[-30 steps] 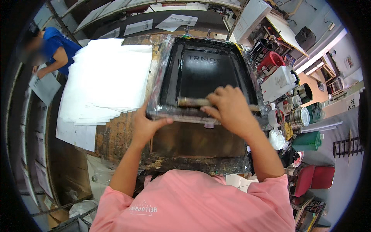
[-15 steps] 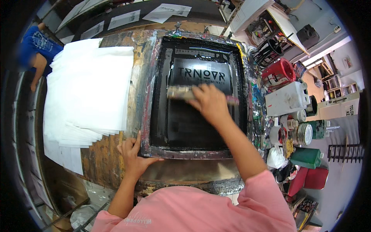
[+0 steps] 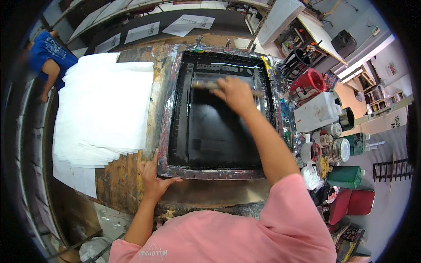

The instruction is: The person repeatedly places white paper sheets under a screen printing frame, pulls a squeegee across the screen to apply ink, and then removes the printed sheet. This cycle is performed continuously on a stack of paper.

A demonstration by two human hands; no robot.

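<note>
My right hand (image 3: 237, 94) is closed round the wooden handle of a squeegee (image 3: 204, 84), which lies crosswise over the far part of a screen-printing frame (image 3: 163, 144). Wet black ink (image 3: 223, 127) coats the mesh inside the frame, with a glossy film on the near part. The squeegee and my hand cover most of the printed design area. At the frame's near left corner rests my left hand (image 3: 154, 180), its thumb stretched along the near edge and its index finger pointing up the left side. It touches the outside of the frame.
A stack of white sheets (image 3: 105, 109) lies left on the worn wooden table (image 3: 116, 179). Clamps (image 3: 199, 42) stand at the frame's far edge. To the right are a red bucket (image 3: 309, 83), a white jug (image 3: 318, 110) and a green jug (image 3: 346, 176). A person in blue (image 3: 50, 52) is far left.
My right hand has pushed the squeegee away from me, up over the lettering that showed earlier. My left hand stays at the frame's corner. The whole view has shifted slightly.
</note>
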